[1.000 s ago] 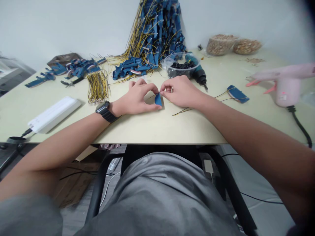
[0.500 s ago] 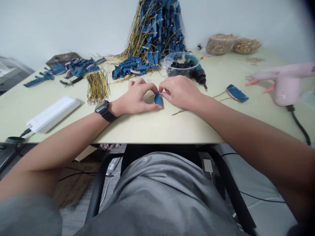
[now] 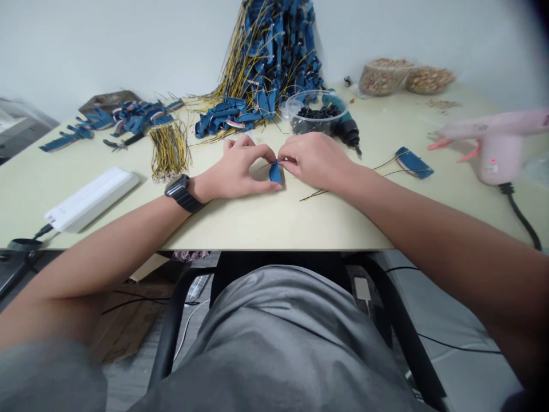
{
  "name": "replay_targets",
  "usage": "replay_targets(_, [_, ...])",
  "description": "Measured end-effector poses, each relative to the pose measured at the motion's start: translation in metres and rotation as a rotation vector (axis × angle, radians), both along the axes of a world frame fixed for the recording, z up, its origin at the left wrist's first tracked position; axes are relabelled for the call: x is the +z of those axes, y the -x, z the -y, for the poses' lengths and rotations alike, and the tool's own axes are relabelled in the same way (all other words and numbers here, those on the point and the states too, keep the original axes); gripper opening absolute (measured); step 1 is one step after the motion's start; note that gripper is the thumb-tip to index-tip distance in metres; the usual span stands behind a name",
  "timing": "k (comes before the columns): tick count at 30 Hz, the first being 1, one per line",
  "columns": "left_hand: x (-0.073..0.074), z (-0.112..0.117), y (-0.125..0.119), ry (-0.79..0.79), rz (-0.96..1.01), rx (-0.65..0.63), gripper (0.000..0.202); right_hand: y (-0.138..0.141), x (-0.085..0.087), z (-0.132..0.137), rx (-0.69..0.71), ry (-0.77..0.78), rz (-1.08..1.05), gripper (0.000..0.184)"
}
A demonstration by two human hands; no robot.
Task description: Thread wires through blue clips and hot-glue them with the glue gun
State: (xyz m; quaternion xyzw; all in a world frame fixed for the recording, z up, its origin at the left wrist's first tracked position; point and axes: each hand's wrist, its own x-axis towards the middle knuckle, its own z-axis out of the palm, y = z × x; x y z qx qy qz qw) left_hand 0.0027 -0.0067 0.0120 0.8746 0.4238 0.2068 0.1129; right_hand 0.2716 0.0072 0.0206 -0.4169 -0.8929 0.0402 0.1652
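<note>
Both hands' fingers [image 3: 268, 153] pinch a blue tab [image 3: 275, 174] between them.

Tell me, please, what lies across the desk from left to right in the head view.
The white block, yellow wires, left hand, blue piece, right hand, blue strip, pink glue gun.

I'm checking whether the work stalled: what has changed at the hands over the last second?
Almost nothing. The left hand and right hand stay pinched at the small blue strip, with nothing taken or let go. The pink glue gun and the heap of blue pieces with yellow wires stayed put; only the view shifted slightly.
</note>
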Motion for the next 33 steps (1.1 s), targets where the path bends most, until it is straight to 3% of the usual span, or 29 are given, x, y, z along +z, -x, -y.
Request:
replay_targets(7, [0.003, -0.001, 0.001, 0.004, 0.002, -0.036, 0.090, 0.002, -0.001, -0.001, -0.003, 0.022, -0.030, 0.021])
replay_targets(20, [0.003, -0.003, -0.001, 0.008, 0.023, -0.028, 0.082, 0.008, 0.001, 0.002, -0.019, -0.001, 0.028, 0.021])
replay_targets(33, [-0.018, -0.027, 0.007, -0.089, 0.115, -0.148, 0.099, 0.011, -0.002, -0.004, -0.028, -0.038, 0.044, 0.027])
